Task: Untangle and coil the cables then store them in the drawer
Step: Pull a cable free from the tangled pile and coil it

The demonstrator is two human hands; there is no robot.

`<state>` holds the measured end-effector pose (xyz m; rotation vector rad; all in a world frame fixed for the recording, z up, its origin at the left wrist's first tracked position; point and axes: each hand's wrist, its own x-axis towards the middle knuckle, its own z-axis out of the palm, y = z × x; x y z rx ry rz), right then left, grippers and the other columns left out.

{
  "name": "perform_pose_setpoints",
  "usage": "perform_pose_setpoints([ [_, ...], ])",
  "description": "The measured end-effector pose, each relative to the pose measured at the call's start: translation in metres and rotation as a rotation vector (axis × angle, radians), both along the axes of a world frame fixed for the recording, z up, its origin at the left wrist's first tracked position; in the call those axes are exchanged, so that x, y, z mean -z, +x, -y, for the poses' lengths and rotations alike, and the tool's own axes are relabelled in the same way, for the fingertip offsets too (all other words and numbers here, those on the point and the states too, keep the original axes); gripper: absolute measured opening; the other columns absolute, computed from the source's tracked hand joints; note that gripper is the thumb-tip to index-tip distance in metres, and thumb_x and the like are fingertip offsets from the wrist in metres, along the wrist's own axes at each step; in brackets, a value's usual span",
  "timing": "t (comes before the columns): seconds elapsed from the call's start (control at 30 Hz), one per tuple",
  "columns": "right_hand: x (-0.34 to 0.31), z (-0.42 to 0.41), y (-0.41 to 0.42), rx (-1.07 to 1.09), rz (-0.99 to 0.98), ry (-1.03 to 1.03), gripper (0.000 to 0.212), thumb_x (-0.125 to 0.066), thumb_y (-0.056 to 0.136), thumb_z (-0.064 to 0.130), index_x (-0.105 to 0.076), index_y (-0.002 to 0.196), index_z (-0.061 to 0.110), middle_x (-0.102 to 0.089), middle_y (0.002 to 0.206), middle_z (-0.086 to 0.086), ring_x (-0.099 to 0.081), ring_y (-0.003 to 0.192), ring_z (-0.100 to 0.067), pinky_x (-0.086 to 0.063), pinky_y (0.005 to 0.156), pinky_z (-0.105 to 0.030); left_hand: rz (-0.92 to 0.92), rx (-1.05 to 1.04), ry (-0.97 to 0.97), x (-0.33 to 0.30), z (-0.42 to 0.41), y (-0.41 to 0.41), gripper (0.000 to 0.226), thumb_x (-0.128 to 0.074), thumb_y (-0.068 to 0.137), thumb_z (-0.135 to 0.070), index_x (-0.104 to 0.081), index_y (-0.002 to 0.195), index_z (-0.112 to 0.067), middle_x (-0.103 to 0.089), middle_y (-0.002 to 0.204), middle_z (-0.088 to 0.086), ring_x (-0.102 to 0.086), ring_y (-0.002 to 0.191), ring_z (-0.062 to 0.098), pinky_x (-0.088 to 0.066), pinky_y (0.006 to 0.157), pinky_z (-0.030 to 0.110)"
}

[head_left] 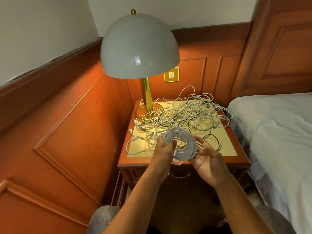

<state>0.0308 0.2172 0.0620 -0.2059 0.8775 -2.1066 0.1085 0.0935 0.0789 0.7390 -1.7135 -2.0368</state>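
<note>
One white coiled cable (181,143) is held in front of the wooden nightstand (182,162): left hand (164,147) pinches its rim, right hand (206,157) cups it, fingers curled. Coiling looks finished; next, open the closed drawer (179,174).

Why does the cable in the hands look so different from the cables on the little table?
The cable in the hands is wound into a neat round ring; the cables on the table sprawl in a tangled heap. The ring is lifted up, gripped by the left hand and right hand; the heap lies on the table. The ring is all white; the heap has black cables too. Both are thin cords.
</note>
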Motion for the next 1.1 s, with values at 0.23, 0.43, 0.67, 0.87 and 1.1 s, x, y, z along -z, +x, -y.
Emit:
perform_pose_setpoints([
  [0.23,0.002,0.005,0.031,0.138,-0.685,0.289,0.088,-0.065,0.074,-0.003,-0.031,0.135,0.051,-0.045,0.138,-0.003,-0.057,0.119,-0.02,-0.053,0.093,-0.035,0.029,-0.071,0.006,0.0,-0.009,-0.008,0.016,-0.052,0.098,-0.012,-0.047,0.113,-0.014,-0.059,0.11,0.021,-0.063,0.101,0.035,-0.051,0.091,0.056],
  [0.43,0.0,0.01,0.038,0.226,-0.983,0.538,0.059,-0.073,0.08,0.001,-0.06,0.114,0.047,-0.011,0.161,0.013,-0.018,0.148,-0.015,-0.044,0.08,0.0,-0.013,-0.03,0.111,-0.002,-0.009,-0.006,0.02,-0.048,0.1,-0.008,-0.043,0.117,-0.018,-0.061,0.114,0.012,-0.064,0.098,0.019,-0.055,0.084,0.04],
  [0.67,-0.039,0.004,0.047,0.465,-0.773,0.546,0.022,-0.055,0.087,0.043,-0.071,0.1,0.034,-0.019,0.155,0.028,-0.025,0.136,0.002,-0.039,0.078,-0.011,0.026,-0.115,0.136,0.006,-0.002,-0.003,0.032,-0.055,0.095,-0.013,-0.045,0.126,-0.011,-0.057,0.123,0.021,-0.058,0.108,0.032,-0.045,0.102,0.051],
  [0.87,-0.044,-0.015,0.045,0.548,-0.303,0.243,0.031,-0.043,0.101,0.01,-0.069,0.084,0.011,-0.07,0.095,-0.009,-0.068,0.1,-0.024,-0.054,0.091,-0.046,-0.067,-0.217,0.135,0.0,0.022,-0.002,0.025,-0.052,0.097,-0.006,-0.046,0.121,-0.005,-0.052,0.095,0.01,-0.05,0.08,0.019,-0.045,0.077,0.032],
  [1.1,-0.021,-0.021,0.012,0.576,0.021,0.307,0.012,-0.057,0.096,0.017,-0.067,0.101,0.011,-0.065,0.075,-0.004,-0.063,0.075,-0.018,-0.054,0.071,-0.036,-0.079,-0.099,0.083,0.003,0.009,0.0,0.028,-0.055,0.096,-0.01,-0.045,0.122,-0.007,-0.054,0.101,0.014,-0.054,0.081,0.022,-0.048,0.078,0.038],
])
